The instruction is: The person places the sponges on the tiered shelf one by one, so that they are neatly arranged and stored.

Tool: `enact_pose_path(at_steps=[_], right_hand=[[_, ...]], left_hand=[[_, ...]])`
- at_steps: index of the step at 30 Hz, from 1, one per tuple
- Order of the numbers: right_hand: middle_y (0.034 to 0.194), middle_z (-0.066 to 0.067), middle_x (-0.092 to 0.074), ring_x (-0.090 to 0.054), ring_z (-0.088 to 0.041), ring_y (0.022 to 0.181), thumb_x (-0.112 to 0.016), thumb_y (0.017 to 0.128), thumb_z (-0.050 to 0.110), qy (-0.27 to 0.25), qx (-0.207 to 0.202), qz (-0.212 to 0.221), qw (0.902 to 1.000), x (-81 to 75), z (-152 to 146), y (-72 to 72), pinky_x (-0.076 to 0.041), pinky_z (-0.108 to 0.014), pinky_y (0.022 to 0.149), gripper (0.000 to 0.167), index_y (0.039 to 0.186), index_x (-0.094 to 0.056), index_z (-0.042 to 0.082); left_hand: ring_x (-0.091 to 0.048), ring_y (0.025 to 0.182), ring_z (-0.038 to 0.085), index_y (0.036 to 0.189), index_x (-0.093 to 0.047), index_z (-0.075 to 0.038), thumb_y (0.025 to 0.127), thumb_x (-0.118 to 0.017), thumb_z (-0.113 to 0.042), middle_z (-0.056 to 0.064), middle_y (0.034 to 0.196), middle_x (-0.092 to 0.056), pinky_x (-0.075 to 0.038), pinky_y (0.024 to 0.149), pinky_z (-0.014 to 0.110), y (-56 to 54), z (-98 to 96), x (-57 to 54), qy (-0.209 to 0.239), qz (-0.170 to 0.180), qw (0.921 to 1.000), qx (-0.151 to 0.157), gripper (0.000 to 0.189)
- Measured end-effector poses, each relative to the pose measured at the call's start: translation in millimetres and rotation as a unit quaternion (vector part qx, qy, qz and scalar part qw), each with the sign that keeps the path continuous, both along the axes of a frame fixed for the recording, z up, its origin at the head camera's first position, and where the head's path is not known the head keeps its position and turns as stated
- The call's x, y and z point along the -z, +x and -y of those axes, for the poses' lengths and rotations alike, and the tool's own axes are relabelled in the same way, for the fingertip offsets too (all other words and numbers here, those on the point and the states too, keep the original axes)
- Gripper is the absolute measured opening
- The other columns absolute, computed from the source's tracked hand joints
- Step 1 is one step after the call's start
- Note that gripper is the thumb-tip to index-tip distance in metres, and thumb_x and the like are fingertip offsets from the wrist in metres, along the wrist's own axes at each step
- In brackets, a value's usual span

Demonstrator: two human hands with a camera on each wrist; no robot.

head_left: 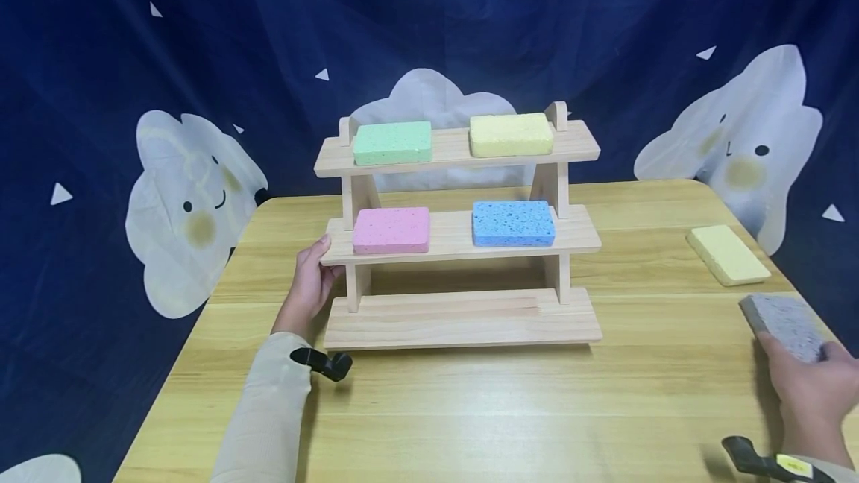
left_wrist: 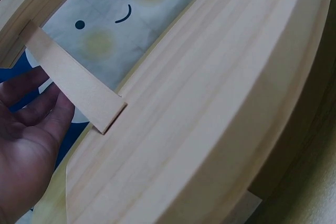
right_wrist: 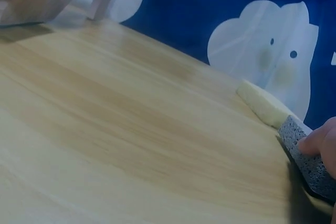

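A three-tier wooden display rack (head_left: 463,319) stands on the table. My left hand (head_left: 312,282) grips the left end of its middle shelf; in the left wrist view, the fingers (left_wrist: 50,106) reach beside the upright. On the top shelf lie a green sponge (head_left: 392,144) at left and a pale yellow sponge (head_left: 511,135) at right. The middle shelf carries a pink sponge (head_left: 391,231) and a blue sponge (head_left: 513,223). At the far right, my right hand (head_left: 815,386) holds a grey sponge (head_left: 788,325) between thumb and fingers, seen also in the right wrist view.
Another pale yellow sponge (head_left: 728,254) lies on the table near its right edge, just beyond the grey one. Bare wood (head_left: 510,416) of the tabletop shows in front of the rack. A dark blue curtain (head_left: 429,21) with white clouds hangs behind.
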State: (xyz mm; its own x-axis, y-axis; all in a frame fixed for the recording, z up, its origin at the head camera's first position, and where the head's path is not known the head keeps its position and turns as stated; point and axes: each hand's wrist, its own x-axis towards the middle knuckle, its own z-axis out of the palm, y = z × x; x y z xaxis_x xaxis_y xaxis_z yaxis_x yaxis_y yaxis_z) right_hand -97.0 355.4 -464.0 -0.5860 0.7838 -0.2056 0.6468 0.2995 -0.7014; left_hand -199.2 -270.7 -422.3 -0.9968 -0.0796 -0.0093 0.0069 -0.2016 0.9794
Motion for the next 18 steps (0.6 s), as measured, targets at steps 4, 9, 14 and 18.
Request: enact_pose_path(at_steps=[4,9,14,18], right_hand=[[0.15,-0.031,-0.013,-0.015,-0.042,0.139,-0.06,0.085,0.036,0.004,-0.013,-0.008,0.9999,-0.5,5.4,-2.2,-0.015,-0.049,0.115,0.086,0.146,-0.017,-0.006],[0.151,-0.03,-0.012,-0.017,-0.043,0.139,-0.06,0.085,0.041,-0.013,-0.036,0.005,0.9993,-2.5,11.3,-5.3,-0.019,-0.051,0.113,0.089,0.147,-0.015,-0.004],[0.153,-0.027,-0.011,-0.017,-0.042,0.139,-0.061,0.085,0.045,-0.038,-0.076,0.012,0.9963,-8.4,16.9,-7.8,-0.021,-0.051,0.112,0.092,0.148,-0.012,0.0],[0.153,-0.027,-0.012,-0.018,-0.043,0.139,-0.062,0.085,0.047,-0.041,-0.121,0.012,0.9917,-13.4,23.6,-8.9,-0.024,-0.053,0.11,0.093,0.149,-0.012,0.002]], left_hand=[[-0.061,0.089,0.007,0.135,-0.038,0.011,0.101,-0.037,-0.029,-0.003,0.097,-0.061,-0.052,0.085,0.024,0.5,0.1,-0.5,0.004,0.002,1.0,-0.001,0.053],[-0.062,0.088,0.006,0.133,-0.039,0.011,0.101,-0.037,-0.029,-0.003,0.096,-0.062,-0.052,0.084,0.023,0.4,-0.4,0.3,0.004,0.004,1.0,-0.005,0.051],[-0.061,0.088,0.006,0.132,-0.04,0.01,0.101,-0.037,-0.029,-0.003,0.096,-0.062,-0.052,0.084,0.023,0.0,-0.3,0.1,0.001,0.003,1.0,-0.005,0.051],[-0.061,0.089,0.006,0.134,-0.039,0.01,0.101,-0.037,-0.029,-0.003,0.097,-0.061,-0.052,0.085,0.023,0.1,0.0,0.1,0.002,0.003,1.0,-0.004,0.052]])
